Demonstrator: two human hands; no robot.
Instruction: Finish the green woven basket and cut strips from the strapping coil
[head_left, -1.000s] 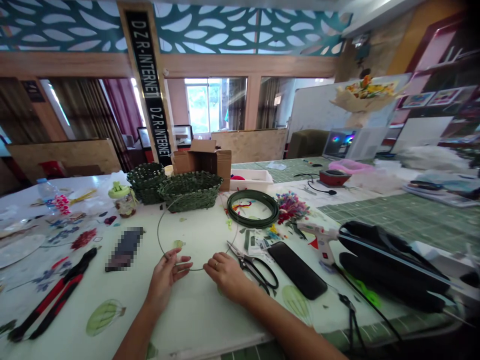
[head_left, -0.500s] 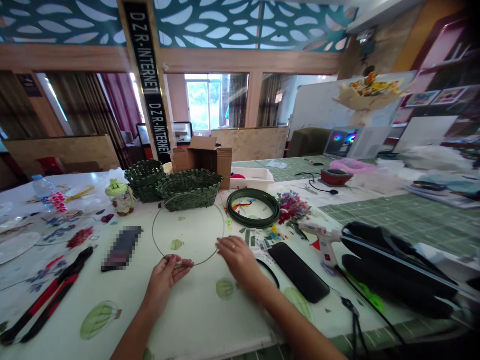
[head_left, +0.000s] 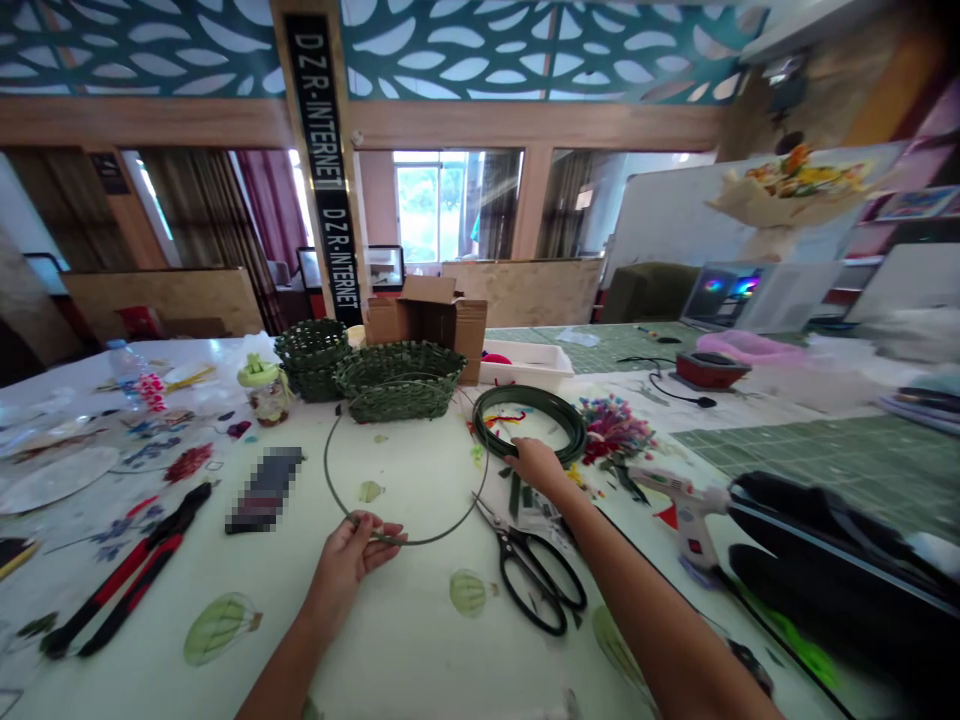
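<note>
My left hand (head_left: pixel 361 545) pinches the near side of a thin wire hoop (head_left: pixel 448 531) between thumb and fingers. The hoop is a large ring, and its far side reaches up to the oval green woven basket (head_left: pixel 401 390). My right hand (head_left: pixel 538 466) is stretched forward at the near edge of the coil of dark green strip (head_left: pixel 571 418). Its fingers are drawn together, and what lies between them is hidden. Black-handled scissors (head_left: pixel 536 570) rest on the table left of my right forearm, blades pointing toward the hoop.
Red-handled cutters (head_left: pixel 139 570) and a blurred-out phone-like object (head_left: pixel 264 490) lie to the left. A lidded jar (head_left: pixel 262 392), a round woven basket (head_left: pixel 311 365) and a cardboard box (head_left: pixel 427 320) stand behind. Artificial flowers (head_left: pixel 619 428) and a glue gun (head_left: pixel 690 520) lie on the right.
My right hand has left the hoop's right side and moved forward and right to the green coil. The scissors have come into view. My left hand still holds the hoop; the view has shifted slightly.
</note>
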